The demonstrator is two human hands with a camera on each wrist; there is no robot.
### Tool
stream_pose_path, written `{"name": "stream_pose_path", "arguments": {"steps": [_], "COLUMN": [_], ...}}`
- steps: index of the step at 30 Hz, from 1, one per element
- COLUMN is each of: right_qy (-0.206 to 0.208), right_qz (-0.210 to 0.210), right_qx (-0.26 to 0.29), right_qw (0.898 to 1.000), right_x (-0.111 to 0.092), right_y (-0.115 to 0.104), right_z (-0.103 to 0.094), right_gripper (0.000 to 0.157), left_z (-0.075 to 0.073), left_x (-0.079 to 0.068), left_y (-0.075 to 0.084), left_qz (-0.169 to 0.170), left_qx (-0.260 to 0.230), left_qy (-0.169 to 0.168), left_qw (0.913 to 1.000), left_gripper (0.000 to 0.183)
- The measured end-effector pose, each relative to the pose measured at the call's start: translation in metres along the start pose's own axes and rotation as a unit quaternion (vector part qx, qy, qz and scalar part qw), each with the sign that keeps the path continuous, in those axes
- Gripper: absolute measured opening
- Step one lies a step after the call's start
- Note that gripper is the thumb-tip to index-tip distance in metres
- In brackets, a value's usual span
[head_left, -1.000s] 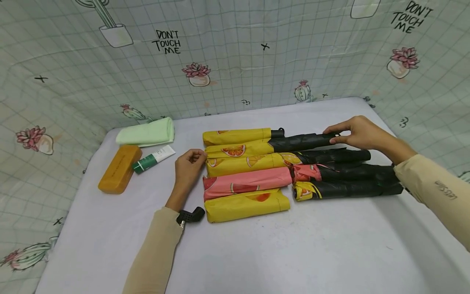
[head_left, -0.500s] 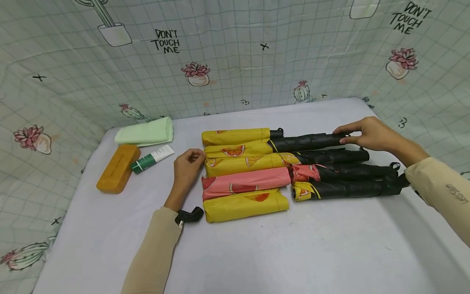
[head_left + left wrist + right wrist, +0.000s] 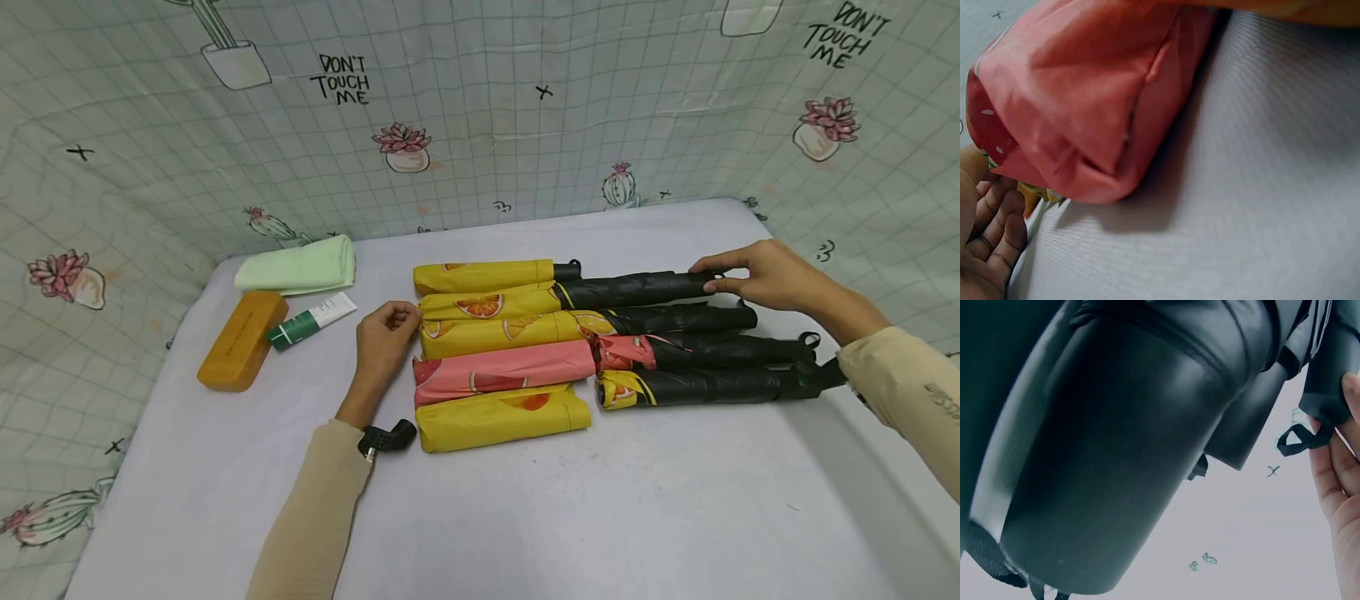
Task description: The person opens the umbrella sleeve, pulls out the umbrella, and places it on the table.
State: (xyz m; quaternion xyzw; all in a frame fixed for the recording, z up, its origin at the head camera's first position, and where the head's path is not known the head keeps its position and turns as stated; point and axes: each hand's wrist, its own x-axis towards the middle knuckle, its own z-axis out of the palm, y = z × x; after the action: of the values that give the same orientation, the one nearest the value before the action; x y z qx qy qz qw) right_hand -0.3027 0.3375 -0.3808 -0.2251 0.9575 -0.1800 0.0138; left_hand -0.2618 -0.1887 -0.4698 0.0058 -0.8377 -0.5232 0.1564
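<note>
In the head view, my left hand (image 3: 386, 337) pinches the left end of a yellow orange-print sleeve (image 3: 525, 300). A black folded umbrella (image 3: 637, 289) sticks out of that sleeve to the right, and my right hand (image 3: 772, 273) grips its handle end between thumb and fingers. The right wrist view shows this handle (image 3: 1329, 394) with a strap loop below it. Behind lies another umbrella (image 3: 483, 275), in its yellow sleeve with only the handle out. In front is a third umbrella (image 3: 675, 319), black with a yellow print part, beside the pink sleeve (image 3: 517, 369).
A yellow sleeve (image 3: 480, 421) lies nearest the front. Two more black folded umbrellas, one pink-ended (image 3: 727, 352) and one yellow-ended (image 3: 720, 386), lie at right. On the left are an orange-brown block (image 3: 243, 342), a green-and-white tube (image 3: 311, 322) and a pale green cloth (image 3: 296, 265).
My right hand has moved right, drawing the umbrella with it, so a longer black stretch shows outside the yellow sleeve. My left hand keeps its place at the sleeve's end.
</note>
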Motion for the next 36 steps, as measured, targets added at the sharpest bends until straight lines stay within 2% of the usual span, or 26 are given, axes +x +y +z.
{"name": "stream_pose_path", "arguments": {"steps": [15,22,25,31,36], "right_qy": [0.014,0.019,0.028,0.037,0.042], "right_qz": [0.005,0.031,0.023,-0.022,-0.015], "right_qx": [-0.005,-0.005,-0.009,-0.051,-0.046], "right_qw": [1.000,0.999,0.999,0.998,0.998], "right_x": [-0.012,-0.025,-0.028,-0.028,-0.029], "right_y": [0.013,0.030,0.038,0.047,0.042], "right_z": [-0.004,-0.005,0.000,0.015,0.017], "right_gripper": [0.030,0.030,0.029,0.030,0.029], "left_z": [0.002,-0.002,-0.002,0.000,0.001], "left_x": [0.000,0.002,0.002,0.000,-0.001], "left_y": [0.001,-0.001,-0.001,-0.001,0.000], "left_qz": [0.002,-0.002,-0.004,-0.009,-0.013], "left_qx": [0.013,0.016,0.011,0.010,0.016], "left_qy": [0.006,0.007,0.011,0.004,0.010], "left_qw": [0.9999,0.9998,0.9999,0.9999,0.9997], "left_gripper": [0.012,0.013,0.014,0.016,0.018]}}
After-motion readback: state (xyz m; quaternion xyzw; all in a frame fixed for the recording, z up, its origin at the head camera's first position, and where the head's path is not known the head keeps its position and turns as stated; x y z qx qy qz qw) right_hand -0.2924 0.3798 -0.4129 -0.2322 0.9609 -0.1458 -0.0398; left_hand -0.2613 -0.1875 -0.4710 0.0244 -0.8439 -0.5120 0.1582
